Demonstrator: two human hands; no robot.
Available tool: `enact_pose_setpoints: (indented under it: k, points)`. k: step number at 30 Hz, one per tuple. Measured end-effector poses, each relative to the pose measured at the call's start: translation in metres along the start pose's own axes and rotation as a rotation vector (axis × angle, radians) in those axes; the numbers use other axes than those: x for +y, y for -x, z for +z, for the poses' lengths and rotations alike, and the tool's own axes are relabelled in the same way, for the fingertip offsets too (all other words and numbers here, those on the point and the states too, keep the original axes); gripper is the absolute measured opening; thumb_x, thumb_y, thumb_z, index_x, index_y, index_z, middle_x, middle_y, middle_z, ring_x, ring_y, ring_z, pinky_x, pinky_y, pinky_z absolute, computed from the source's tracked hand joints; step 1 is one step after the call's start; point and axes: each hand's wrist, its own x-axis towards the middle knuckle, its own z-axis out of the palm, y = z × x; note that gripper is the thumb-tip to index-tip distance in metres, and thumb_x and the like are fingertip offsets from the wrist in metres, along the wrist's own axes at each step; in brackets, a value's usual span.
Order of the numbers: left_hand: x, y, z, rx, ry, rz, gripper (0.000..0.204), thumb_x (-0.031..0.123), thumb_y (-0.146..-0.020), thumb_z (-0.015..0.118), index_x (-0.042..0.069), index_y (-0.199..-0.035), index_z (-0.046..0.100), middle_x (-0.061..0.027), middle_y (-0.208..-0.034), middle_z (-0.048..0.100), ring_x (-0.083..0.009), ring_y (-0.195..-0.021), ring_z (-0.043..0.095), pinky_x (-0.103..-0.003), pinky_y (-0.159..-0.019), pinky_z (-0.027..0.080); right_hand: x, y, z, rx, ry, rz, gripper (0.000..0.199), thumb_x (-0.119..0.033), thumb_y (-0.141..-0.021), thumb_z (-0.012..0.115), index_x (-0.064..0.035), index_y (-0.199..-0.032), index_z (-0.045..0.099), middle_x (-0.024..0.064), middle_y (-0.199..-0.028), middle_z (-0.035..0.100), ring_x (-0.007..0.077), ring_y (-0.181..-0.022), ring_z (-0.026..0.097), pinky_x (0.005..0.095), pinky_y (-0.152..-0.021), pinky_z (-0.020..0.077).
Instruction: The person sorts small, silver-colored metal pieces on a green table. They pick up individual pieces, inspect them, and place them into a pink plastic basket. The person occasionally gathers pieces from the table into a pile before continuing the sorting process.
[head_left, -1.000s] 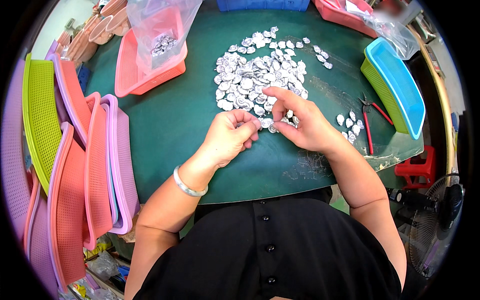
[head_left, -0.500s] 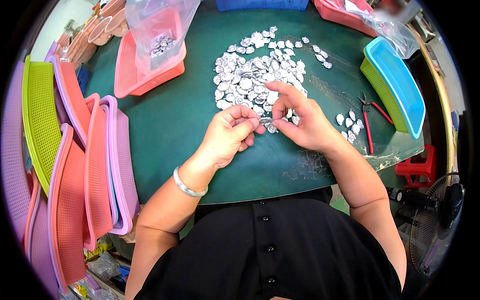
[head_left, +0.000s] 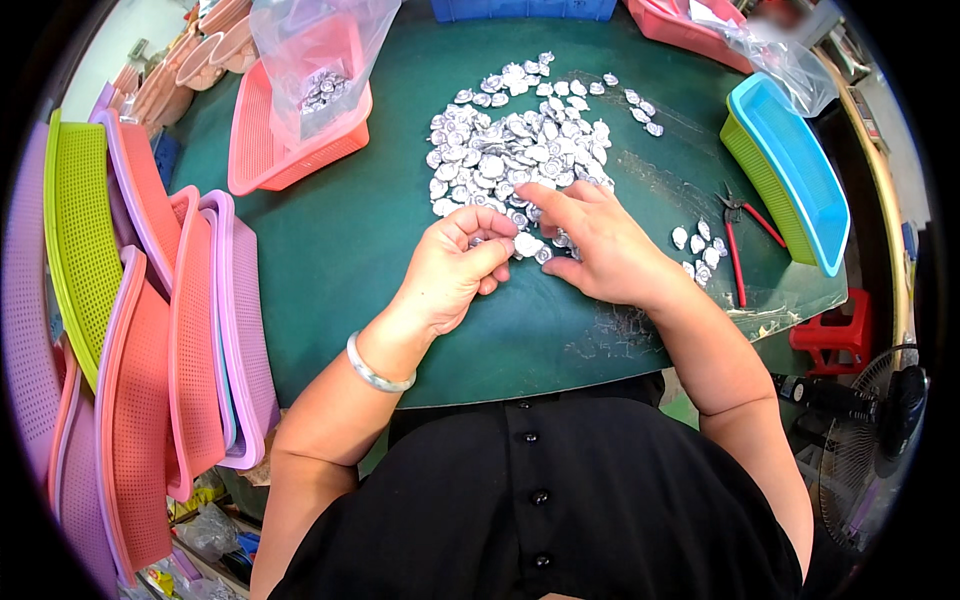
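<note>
Between the thumb and fingers of my left hand [head_left: 458, 262] is a small silvery rose-shaped piece [head_left: 526, 245], its face turned up. My right hand [head_left: 608, 245] is just to the right with thumb and fingers apart, fingertips over the near edge of a heap of silver rose pieces [head_left: 495, 165]. Whether those fingertips touch any piece cannot be made out. Some pieces under the right palm are partly hidden. A smaller group of the same pieces [head_left: 708, 255] lies right of my right forearm, beside red-handled pliers [head_left: 735, 240].
On the green table [head_left: 340, 270], a pink basket [head_left: 250, 140] with a clear bag of pieces stands at the left. A blue-and-green basket [head_left: 775, 170] stands at the right. Stacked colourful baskets [head_left: 190, 340] crowd the left side; a fan [head_left: 860, 450] and red stool [head_left: 838, 330] are at the right.
My right hand has let go of the rose piece and its fingers have come down toward the heap. The piece in my left hand now shows its face. My left hand has barely moved.
</note>
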Motion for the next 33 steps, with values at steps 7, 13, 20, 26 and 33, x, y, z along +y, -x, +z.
enact_pose_setpoints:
  k: [7, 13, 20, 26, 33]
  points:
    - [0.009, 0.001, -0.002, 0.012, 0.232, -0.121, 0.010, 0.011, -0.087, 0.054, 0.003, -0.092, 0.056, -0.0061, -0.084, 0.058, -0.0124, -0.066, 0.056, -0.020, -0.049, 0.043, 0.003, 0.000, 0.002, -0.018, -0.002, -0.047, 0.066, -0.001, -0.065, 0.065, -0.0069, -0.128, 0.042, 0.0074, -0.086, 0.061, 0.0265, -0.087, 0.051, 0.0382, -0.078, 0.0383]
    - [0.005, 0.000, -0.004, -0.033, 0.172, -0.131, 0.009, 0.008, -0.084, 0.057, 0.003, -0.091, 0.055, -0.0082, -0.083, 0.061, -0.0136, -0.065, 0.058, -0.020, -0.047, 0.043, -0.001, -0.001, 0.005, 0.026, -0.016, -0.084, 0.067, 0.004, -0.064, 0.062, -0.0077, -0.128, 0.043, 0.0061, -0.080, 0.056, 0.0265, -0.080, 0.051, 0.0378, -0.077, 0.0388]
    - [0.002, 0.002, 0.006, -0.007, -0.151, -0.088, 0.011, 0.006, -0.083, 0.060, 0.002, -0.093, 0.058, -0.0051, -0.077, 0.060, -0.0085, -0.057, 0.054, -0.017, -0.046, 0.040, 0.000, 0.000, 0.009, 0.055, -0.428, 0.026, 0.068, 0.010, -0.070, 0.057, -0.0070, -0.133, 0.036, 0.0056, -0.078, 0.054, 0.0166, -0.072, 0.054, 0.0286, -0.070, 0.0435]
    - [-0.001, 0.003, 0.009, -0.026, -0.266, -0.020, 0.013, 0.015, -0.085, 0.063, 0.003, -0.090, 0.061, -0.0015, -0.071, 0.059, -0.0054, -0.054, 0.051, -0.017, -0.045, 0.038, 0.003, 0.000, 0.014, 0.113, -0.717, 0.088, 0.063, 0.009, -0.079, 0.054, -0.0058, -0.136, 0.031, 0.0031, -0.080, 0.054, 0.0092, -0.075, 0.053, 0.0241, -0.074, 0.0428]
    - [-0.002, -0.001, 0.001, 0.007, 0.001, -0.063, 0.016, 0.015, -0.086, 0.061, 0.002, -0.094, 0.061, -0.0035, -0.072, 0.060, -0.0065, -0.055, 0.052, -0.017, -0.045, 0.039, 0.006, 0.000, 0.006, 0.054, -0.893, 0.242, 0.055, 0.003, -0.084, 0.050, -0.0038, -0.135, 0.030, 0.0037, -0.079, 0.056, 0.0089, -0.073, 0.052, 0.0234, -0.070, 0.0436]
